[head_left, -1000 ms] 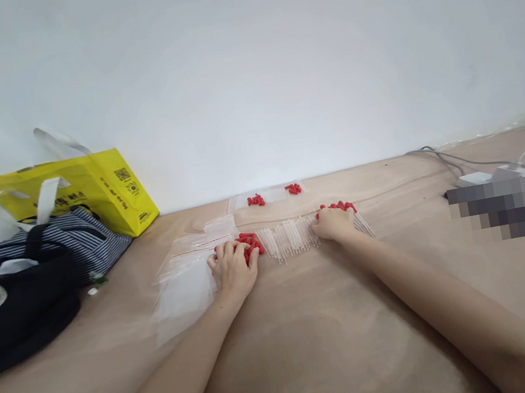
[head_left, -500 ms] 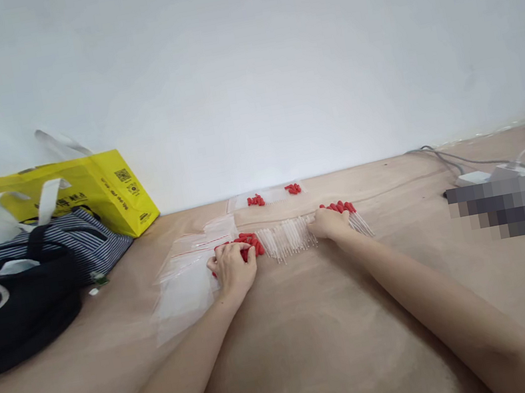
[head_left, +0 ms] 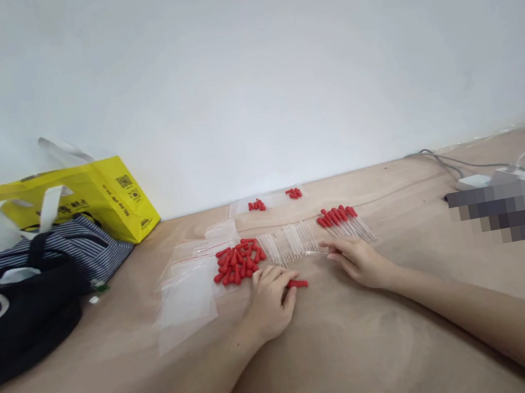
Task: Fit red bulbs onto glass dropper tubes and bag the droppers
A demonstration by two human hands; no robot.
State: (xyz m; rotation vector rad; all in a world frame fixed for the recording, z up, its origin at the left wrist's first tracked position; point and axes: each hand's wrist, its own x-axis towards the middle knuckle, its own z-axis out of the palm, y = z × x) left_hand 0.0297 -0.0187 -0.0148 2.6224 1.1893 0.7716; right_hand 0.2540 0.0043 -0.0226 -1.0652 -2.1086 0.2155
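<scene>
My left hand (head_left: 273, 296) pinches a red rubber dropper bulb (head_left: 299, 283), its narrow end pointing right, just in front of a pile of red bulbs (head_left: 236, 263). Close by on the right, the fingers of my right hand (head_left: 358, 259) are closed on a thin clear glass dropper tube (head_left: 314, 252) at the near right end of the row. That row of loose glass tubes (head_left: 286, 244) lies between the bulb pile and my right hand. Beyond my right hand lie several droppers with red bulbs fitted (head_left: 345, 221), side by side.
Clear zip bags (head_left: 186, 298) lie flat left of the pile. Bagged droppers (head_left: 273, 201) rest near the wall. A yellow bag (head_left: 115, 199), striped bag (head_left: 91, 244) and black bag (head_left: 20, 320) stand left. Cables and a white adapter (head_left: 474, 180) are at right.
My left hand has come out of the pile toward me and right, with a red bulb. My right hand has drawn back from the row with a glass tube, uncovering the fitted droppers.
</scene>
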